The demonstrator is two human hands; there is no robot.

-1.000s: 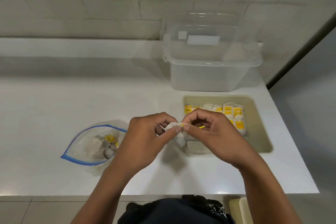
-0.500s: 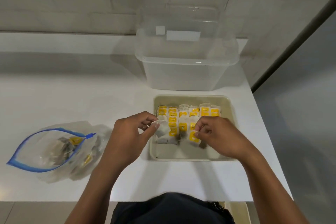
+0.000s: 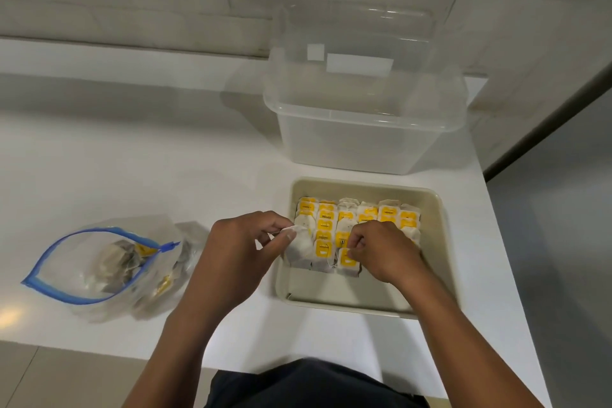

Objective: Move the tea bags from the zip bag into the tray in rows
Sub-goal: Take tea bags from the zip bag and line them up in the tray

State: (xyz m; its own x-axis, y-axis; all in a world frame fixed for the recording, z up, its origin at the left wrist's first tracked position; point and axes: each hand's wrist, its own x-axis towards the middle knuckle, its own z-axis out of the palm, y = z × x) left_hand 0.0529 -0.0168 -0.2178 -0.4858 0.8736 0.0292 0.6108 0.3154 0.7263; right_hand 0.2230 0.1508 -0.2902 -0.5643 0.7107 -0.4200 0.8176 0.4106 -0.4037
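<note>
A beige tray (image 3: 440, 242) on the white counter holds several tea bags (image 3: 326, 220) with yellow tags, laid in rows across its far half. My left hand (image 3: 238, 252) pinches a white tea bag (image 3: 299, 247) at the tray's left side, over the row ends. My right hand (image 3: 384, 252) has curled fingers pinching the yellow tag (image 3: 346, 258) of a tea bag at the front of the rows. A clear zip bag (image 3: 99, 267) with a blue seal lies open to the left, with several tea bags inside.
A clear plastic bin (image 3: 361, 129) with its lid leaning behind stands just beyond the tray. The counter's front edge (image 3: 99, 346) runs close to my body, and its right edge lies just past the tray. A tiled wall is behind.
Both hands carried the tea bag from above the counter over to the tray and lowered it at the left of the rows. The view shifted right, then drew closer.
</note>
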